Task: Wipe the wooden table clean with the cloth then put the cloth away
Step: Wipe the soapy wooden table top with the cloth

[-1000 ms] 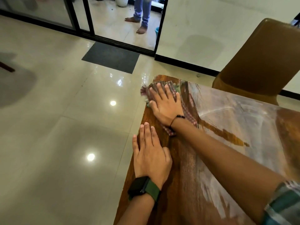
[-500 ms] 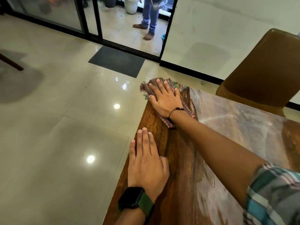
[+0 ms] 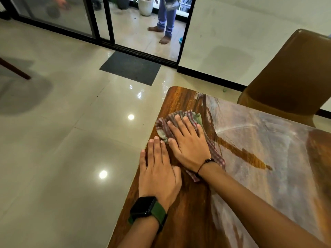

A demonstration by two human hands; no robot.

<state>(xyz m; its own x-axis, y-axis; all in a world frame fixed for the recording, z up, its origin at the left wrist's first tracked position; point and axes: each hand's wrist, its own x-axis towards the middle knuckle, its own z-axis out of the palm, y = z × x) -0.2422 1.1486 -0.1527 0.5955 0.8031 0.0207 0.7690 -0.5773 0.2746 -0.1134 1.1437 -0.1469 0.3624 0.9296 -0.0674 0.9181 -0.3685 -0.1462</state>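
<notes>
Head view: wooden table (image 3: 188, 221), whitish film over its right part. Checked cloth (image 3: 162, 128) lies near the table's left edge, pressed flat under right hand (image 3: 188, 145), fingers straight. Left hand (image 3: 157, 174) rests flat on wood beside it, holding nothing.

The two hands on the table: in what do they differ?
The right hand presses flat on the checked cloth; the left hand rests on bare wood of the table. The left wrist wears a watch, the right a thin cord. Both lie with fingers straight.
</notes>
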